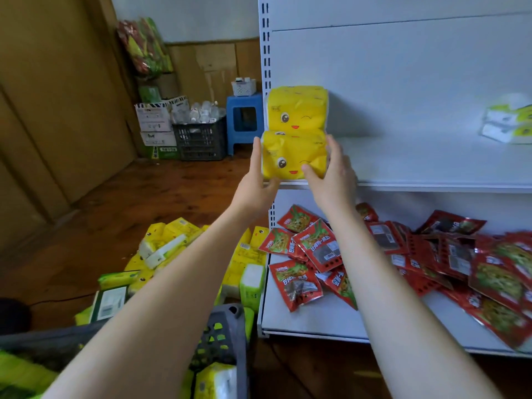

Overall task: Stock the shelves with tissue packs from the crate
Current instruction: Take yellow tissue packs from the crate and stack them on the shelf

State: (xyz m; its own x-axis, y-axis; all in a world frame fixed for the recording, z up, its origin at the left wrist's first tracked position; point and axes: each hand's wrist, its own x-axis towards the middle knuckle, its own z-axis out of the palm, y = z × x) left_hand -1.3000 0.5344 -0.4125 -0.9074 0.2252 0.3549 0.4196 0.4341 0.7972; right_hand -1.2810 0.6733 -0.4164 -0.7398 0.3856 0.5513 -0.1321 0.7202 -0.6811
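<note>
Grey plastic, slotted, is the crate (227,335) nearest the camera, below the outstretched forearms, with green-and-white tissue packs inside. Left of it and below the grip, a loose heap of packs (172,254) in yellow and green lies on the wooden floor (149,197). Both hands clasp one yellow pack (290,156) between them: the left hand (256,182) flat on its left end, the right hand (334,174) wrapped round its right end, thumb across the front. It carries a printed winking face; its small writing is too blurred to read. It sits at the front left corner of the white shelf (431,168). A second yellow pack (296,109), same face, stands just behind and above it. Below the grip to the right, red snack sachets (322,249) with Chinese lettering lie scattered on the lower shelf (316,321). Far right of the grip, green-and-white packs (506,122) are stacked. Beyond to the left stand a dark crate (200,141) of bottles, cartons (157,122) and a blue stool (244,119) against brown panelling.
</note>
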